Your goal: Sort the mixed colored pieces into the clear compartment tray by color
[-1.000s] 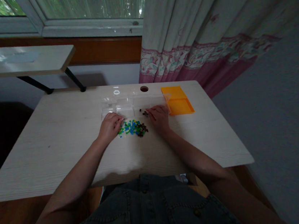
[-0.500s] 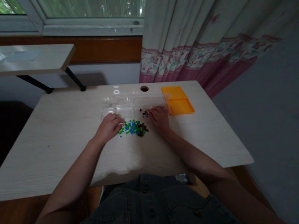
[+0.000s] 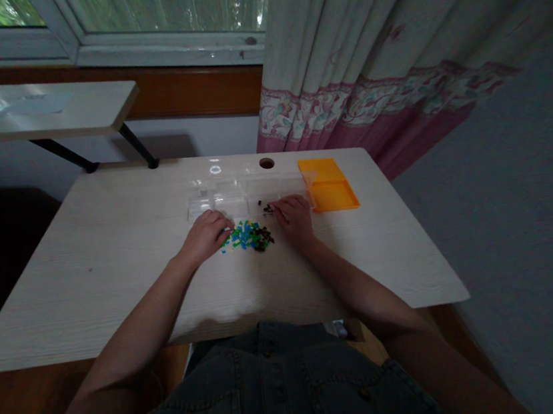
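Note:
A small heap of green, blue and dark brown pieces (image 3: pixel 248 236) lies on the pale wooden table (image 3: pixel 111 254) between my hands. My left hand (image 3: pixel 205 234) rests at the heap's left edge, fingers curled with the tips among the green pieces. My right hand (image 3: pixel 296 217) sits at the heap's right, fingers bent and pinched toward a few dark pieces (image 3: pixel 267 209) inside a clear plastic compartment box (image 3: pixel 235 195) just behind the heap. What the fingertips hold is too small to see.
An orange tray lid (image 3: pixel 328 186) lies right of the clear box. A round cable hole (image 3: pixel 266 163) is near the table's far edge. A second small table (image 3: pixel 38 112), a window and a flowered curtain (image 3: pixel 363 55) stand behind.
My left hand has edged slightly right into the green pieces. The right hand stays almost where it was by the dark pieces.

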`<state>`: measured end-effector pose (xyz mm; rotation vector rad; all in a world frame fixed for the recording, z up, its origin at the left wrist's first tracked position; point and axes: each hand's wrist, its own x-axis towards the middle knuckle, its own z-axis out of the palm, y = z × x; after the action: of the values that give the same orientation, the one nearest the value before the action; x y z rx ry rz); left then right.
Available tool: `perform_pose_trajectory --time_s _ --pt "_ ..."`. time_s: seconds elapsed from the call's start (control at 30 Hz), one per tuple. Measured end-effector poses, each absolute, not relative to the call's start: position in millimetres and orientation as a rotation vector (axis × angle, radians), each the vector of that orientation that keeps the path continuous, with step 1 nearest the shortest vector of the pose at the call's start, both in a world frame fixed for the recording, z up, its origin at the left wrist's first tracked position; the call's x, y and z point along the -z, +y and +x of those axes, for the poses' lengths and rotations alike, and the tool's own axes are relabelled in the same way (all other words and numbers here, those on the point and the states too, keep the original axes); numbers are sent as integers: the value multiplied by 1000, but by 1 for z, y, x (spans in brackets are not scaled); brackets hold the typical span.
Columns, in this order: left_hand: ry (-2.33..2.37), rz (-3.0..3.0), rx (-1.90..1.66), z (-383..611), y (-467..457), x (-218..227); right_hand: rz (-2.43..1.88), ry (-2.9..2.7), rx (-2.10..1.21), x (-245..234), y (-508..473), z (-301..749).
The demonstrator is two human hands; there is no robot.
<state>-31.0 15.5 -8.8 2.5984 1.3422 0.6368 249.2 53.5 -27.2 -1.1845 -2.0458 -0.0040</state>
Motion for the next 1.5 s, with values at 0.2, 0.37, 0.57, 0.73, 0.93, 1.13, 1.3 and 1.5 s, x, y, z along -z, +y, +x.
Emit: perform_pose_trajectory --time_s 0.2,0.37,0.57,0.73,0.93,1.13,1.3,1.5 --pt "1374 2580 -625 -28 15 8 -1205 -2045 -16 27 53 249" --pt "1367 2545 -673 -27 15 9 -1202 -2046 -43 27 52 249" --pt "1373 2424 -866 -27 16 12 -1203 -2055 -35 24 50 248" --pt "1314 2268 -997 -20 13 10 -1051 -2159 17 21 39 240" --pt "1263 2173 -1040 -8 9 11 -832 -2355 53 18 25 223" --pt "1158 2171 -1045 -1 6 12 -729 -2326 122 20 25 221" --pt "1139 2161 -1048 1 6 14 -692 -2279 166 22 27 223" --pt "1157 2168 -1055 1 6 15 -735 -2295 111 21 26 223"
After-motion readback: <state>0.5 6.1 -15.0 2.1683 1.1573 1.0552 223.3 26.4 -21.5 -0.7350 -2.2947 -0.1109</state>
